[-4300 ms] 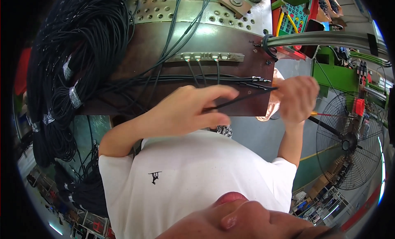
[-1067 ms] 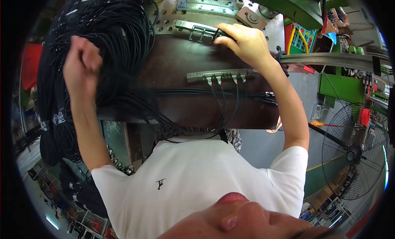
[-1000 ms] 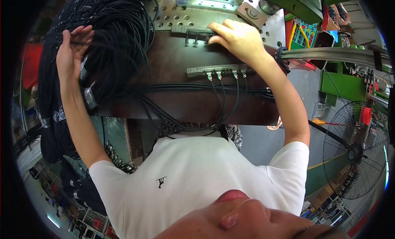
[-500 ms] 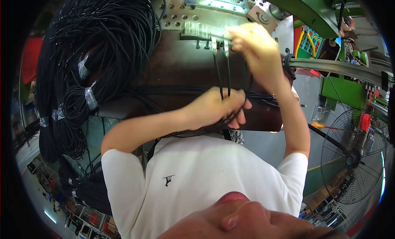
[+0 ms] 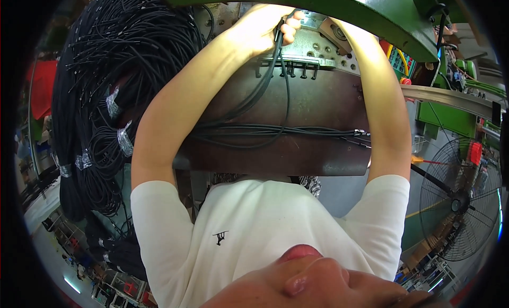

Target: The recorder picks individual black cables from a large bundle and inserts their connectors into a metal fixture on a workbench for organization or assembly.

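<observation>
left hand point(image 5: 262, 29) clamped on black cable point(image 5: 277, 48) at metal fixture point(image 5: 313, 45) above brown bench point(image 5: 318, 103); right hand hidden, grip unclear; seating step, next needs careful plug alignment

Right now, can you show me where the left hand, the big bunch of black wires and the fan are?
left hand point(image 5: 262, 29), head view, back of the hand.
bunch of black wires point(image 5: 114, 58), head view, middle of the bundle.
fan point(image 5: 458, 202), head view, centre hub.
</observation>
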{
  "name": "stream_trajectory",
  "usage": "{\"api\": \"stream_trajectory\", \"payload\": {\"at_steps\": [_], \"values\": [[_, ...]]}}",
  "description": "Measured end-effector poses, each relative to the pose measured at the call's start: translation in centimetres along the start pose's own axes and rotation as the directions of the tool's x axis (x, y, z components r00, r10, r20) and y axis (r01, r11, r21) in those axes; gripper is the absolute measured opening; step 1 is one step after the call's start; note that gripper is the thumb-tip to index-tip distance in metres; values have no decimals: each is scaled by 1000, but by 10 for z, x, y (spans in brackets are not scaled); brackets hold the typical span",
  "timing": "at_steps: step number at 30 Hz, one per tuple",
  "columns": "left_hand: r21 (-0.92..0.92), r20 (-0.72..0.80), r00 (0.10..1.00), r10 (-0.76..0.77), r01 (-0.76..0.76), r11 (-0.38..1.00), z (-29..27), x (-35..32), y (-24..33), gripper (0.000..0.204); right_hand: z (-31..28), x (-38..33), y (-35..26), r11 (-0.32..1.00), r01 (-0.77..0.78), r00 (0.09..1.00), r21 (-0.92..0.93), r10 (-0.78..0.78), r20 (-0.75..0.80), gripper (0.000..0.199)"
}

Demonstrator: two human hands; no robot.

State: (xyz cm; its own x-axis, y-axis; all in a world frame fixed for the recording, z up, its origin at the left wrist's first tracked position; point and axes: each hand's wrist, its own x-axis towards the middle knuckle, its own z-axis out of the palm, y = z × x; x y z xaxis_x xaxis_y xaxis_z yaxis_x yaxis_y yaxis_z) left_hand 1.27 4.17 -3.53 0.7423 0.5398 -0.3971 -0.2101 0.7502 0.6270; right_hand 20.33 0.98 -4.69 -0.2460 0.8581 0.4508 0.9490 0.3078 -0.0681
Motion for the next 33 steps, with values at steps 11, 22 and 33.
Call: {"api": "stream_trajectory", "payload": {"at_steps": [11,22,33], "values": [[754,298,845,443,77,-653,-59,-15,23,31,15,-10,-4,986,104,994,-132,-108,-25,14],[799,442,715,542,-40,-600,-85,21,16,22,32,-10,18,993,88,996,-85,-89,-12,11],[731,412,791,452,9,-682,-97,18,21,16,32,-19,34,986,-62,998,154,60,18,26]]}}
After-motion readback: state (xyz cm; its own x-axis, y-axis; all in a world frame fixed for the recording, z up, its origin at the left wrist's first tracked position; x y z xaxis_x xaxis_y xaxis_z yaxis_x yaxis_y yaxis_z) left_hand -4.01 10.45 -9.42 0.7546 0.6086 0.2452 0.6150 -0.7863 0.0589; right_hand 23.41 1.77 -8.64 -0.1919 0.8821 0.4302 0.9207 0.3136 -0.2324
